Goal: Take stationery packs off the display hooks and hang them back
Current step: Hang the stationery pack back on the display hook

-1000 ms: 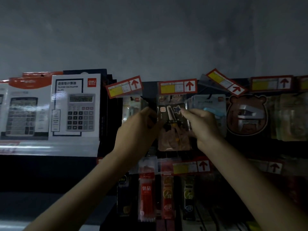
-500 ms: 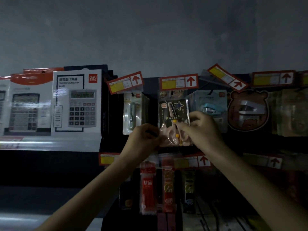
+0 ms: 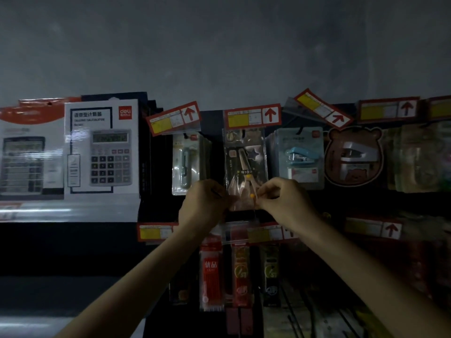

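Note:
A clear scissors pack (image 3: 245,167) with a dark card and pink scissors hangs in the top row, below a red price tag (image 3: 252,117). My left hand (image 3: 206,203) pinches its lower left corner. My right hand (image 3: 284,200) pinches its lower right corner, beside two small orange dots on the scissors. The hook that carries the pack is hidden behind the tag. More packs of the same kind sit behind it.
A clipper pack (image 3: 186,163) hangs to the left, a blue stapler pack (image 3: 299,158) and a bear-shaped stapler pack (image 3: 353,157) to the right. Calculator boxes (image 3: 101,150) stand at left. Refill packs (image 3: 211,272) hang in the lower row.
Both hands slid down from the top and middle of the scissors pack to its bottom corners. The pack now hangs lower and flatter in front of the row.

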The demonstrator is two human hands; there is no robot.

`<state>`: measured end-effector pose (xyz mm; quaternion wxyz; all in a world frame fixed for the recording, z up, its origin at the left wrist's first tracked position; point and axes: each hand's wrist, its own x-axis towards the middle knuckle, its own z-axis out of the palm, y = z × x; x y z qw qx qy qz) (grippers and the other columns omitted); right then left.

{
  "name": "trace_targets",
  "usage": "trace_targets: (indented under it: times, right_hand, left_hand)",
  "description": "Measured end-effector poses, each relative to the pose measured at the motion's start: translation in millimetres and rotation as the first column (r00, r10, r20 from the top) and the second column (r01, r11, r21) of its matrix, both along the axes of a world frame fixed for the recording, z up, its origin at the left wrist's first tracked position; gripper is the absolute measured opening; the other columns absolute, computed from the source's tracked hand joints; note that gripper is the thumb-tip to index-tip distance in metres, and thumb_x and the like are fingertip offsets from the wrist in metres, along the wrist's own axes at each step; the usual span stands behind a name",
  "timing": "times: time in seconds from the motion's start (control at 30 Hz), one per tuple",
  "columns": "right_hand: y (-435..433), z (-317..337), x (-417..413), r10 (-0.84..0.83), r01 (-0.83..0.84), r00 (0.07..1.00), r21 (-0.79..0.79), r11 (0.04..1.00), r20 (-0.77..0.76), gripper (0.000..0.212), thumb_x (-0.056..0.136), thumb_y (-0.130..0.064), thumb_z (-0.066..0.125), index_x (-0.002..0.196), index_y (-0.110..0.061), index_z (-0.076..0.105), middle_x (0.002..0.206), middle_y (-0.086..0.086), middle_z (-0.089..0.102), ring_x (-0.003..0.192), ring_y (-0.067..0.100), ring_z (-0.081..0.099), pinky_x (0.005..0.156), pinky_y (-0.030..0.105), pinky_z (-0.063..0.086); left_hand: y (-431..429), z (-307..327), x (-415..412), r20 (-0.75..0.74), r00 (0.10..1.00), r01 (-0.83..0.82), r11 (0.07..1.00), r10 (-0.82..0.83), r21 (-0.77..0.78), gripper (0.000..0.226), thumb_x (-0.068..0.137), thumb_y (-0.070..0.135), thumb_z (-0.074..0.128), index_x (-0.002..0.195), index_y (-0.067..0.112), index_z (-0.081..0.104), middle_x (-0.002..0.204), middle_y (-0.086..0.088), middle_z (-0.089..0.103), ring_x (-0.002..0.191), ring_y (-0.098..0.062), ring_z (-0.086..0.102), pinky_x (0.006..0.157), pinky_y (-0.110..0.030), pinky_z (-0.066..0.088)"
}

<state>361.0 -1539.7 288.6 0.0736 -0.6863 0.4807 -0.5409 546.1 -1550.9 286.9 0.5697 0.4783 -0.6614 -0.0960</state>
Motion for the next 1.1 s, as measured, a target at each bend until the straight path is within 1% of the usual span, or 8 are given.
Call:
trace_targets:
  times: [0.13, 0.27, 0.47, 0.63, 0.73, 0.83, 1.0, 1.1]
  right_hand:
    - [-8.0, 1.0, 1.1, 0.011, -0.010, 1.000, 0.053, 0.999, -0.025, 0.013, 0.089, -0.019, 0.078, 0.095, -0.024, 0.068, 0.094, -0.007, 0.069, 0.087, 0.010, 0.067, 0.074, 0.029, 0.056]
    - [-9.6, 4.1, 1.5, 0.000, 0.008, 0.995, 0.082, 0.997, -0.098, 0.014, 0.092, -0.020, 0.073, 0.105, -0.023, 0.067, 0.103, -0.006, 0.066, 0.089, 0.008, 0.063, 0.072, 0.026, 0.052]
    - [-5.0, 15.1, 5.8, 0.046, -0.020, 0.987, 0.168, 0.986, -0.155, 0.031, 0.094, -0.016, 0.069, 0.124, -0.018, 0.062, 0.114, -0.003, 0.059, 0.100, 0.013, 0.060, 0.077, 0.026, 0.049]
    - [-2.4, 22.2, 8.6, 0.026, 0.008, 0.985, 0.192, 0.981, -0.172, 0.038, 0.096, -0.013, 0.065, 0.133, -0.013, 0.060, 0.129, 0.005, 0.060, 0.113, 0.019, 0.059, 0.086, 0.028, 0.046]
    - [-3.1, 22.7, 13.5, 0.019, 0.013, 0.989, 0.217, 0.976, -0.144, 0.031, 0.095, -0.014, 0.065, 0.126, -0.013, 0.060, 0.116, 0.004, 0.061, 0.106, 0.019, 0.060, 0.089, 0.033, 0.051]
    - [-4.7, 20.9, 19.0, 0.013, 0.014, 0.994, 0.241, 0.970, -0.112, 0.021, 0.096, -0.014, 0.063, 0.117, -0.014, 0.058, 0.106, 0.004, 0.061, 0.101, 0.023, 0.063, 0.093, 0.042, 0.054]
    - [-11.5, 12.0, 20.6, 0.016, 0.028, 0.987, 0.265, 0.964, -0.162, 0.027, 0.085, -0.018, 0.063, 0.112, -0.017, 0.058, 0.104, 0.007, 0.064, 0.092, 0.025, 0.065, 0.069, 0.034, 0.053]
    - [-24.6, 6.7, 15.4, 0.043, 0.019, 0.976, 0.281, 0.959, -0.215, 0.039, 0.067, -0.029, 0.057, 0.105, -0.024, 0.063, 0.101, 0.006, 0.067, 0.089, 0.023, 0.066, 0.071, 0.033, 0.055]
  left_hand:
    - [-11.9, -0.5, -3.8, 0.073, 0.996, -0.051, 0.998, 0.049, 0.029, 0.016, 0.086, 0.039, 0.082, 0.079, 0.027, 0.073, 0.076, 0.004, 0.075, 0.069, -0.015, 0.074, 0.072, -0.048, 0.064]
    - [-20.2, -1.6, -5.9, 0.107, 0.994, -0.038, 0.997, 0.030, 0.068, 0.016, 0.089, 0.028, 0.080, 0.082, 0.032, 0.066, 0.086, 0.002, 0.074, 0.077, -0.017, 0.075, 0.077, -0.048, 0.064]
    - [-23.6, 1.7, -5.1, 0.097, 0.995, 0.025, 0.994, -0.035, 0.107, 0.011, 0.087, 0.026, 0.081, 0.086, 0.017, 0.074, 0.083, -0.006, 0.077, 0.079, -0.028, 0.076, 0.078, -0.056, 0.062]
    - [-23.7, 4.8, -6.2, 0.112, 0.993, 0.015, 0.992, -0.030, 0.127, 0.007, 0.093, 0.017, 0.075, 0.087, 0.012, 0.074, 0.085, -0.010, 0.076, 0.082, -0.030, 0.075, 0.080, -0.056, 0.062]
    - [-24.7, 5.4, -9.7, 0.134, 0.991, -0.016, 0.994, 0.001, 0.108, 0.009, 0.094, 0.017, 0.072, 0.086, 0.015, 0.074, 0.082, -0.009, 0.075, 0.079, -0.030, 0.074, 0.078, -0.056, 0.062]
    - [-27.8, 0.4, -11.8, 0.157, 0.987, -0.037, 0.995, 0.022, 0.095, 0.015, 0.094, 0.028, 0.070, 0.081, 0.022, 0.075, 0.077, -0.004, 0.074, 0.075, -0.029, 0.073, 0.075, -0.055, 0.063]
    - [-30.3, -3.0, -11.3, 0.207, 0.977, -0.068, 0.995, 0.051, 0.077, 0.017, 0.092, 0.031, 0.073, 0.075, 0.027, 0.070, 0.076, 0.001, 0.072, 0.073, -0.021, 0.071, 0.073, -0.048, 0.063]
    - [-30.7, -3.0, -10.3, 0.242, 0.968, -0.080, 0.994, 0.059, 0.077, 0.019, 0.092, 0.028, 0.074, 0.074, 0.026, 0.070, 0.074, 0.002, 0.071, 0.072, -0.021, 0.070, 0.072, -0.047, 0.063]
